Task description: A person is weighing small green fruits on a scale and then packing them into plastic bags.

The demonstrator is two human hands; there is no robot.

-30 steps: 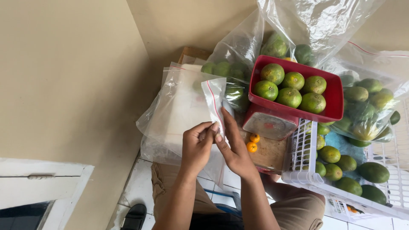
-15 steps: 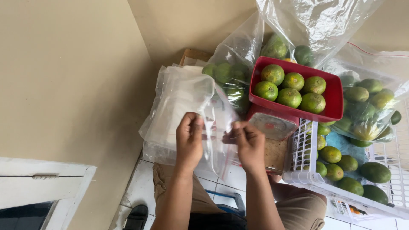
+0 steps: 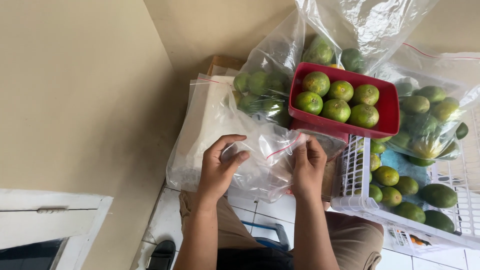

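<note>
Both hands are pinching one small clear plastic zip bag with a red seal strip, left hand gripping its left edge and right hand its right, so the bag stretches left-to-right between them, just near of the red plastic tray of green citrus.

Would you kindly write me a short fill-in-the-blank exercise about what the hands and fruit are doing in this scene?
1. Both hands, the left hand and the right hand, hold a clear plastic ____ with a red strip at its mouth.
2. The red tray holds ____ green citrus fruits.
3. The white basket lies on the person's ____ side.

Missing words: bag; six; right
</note>
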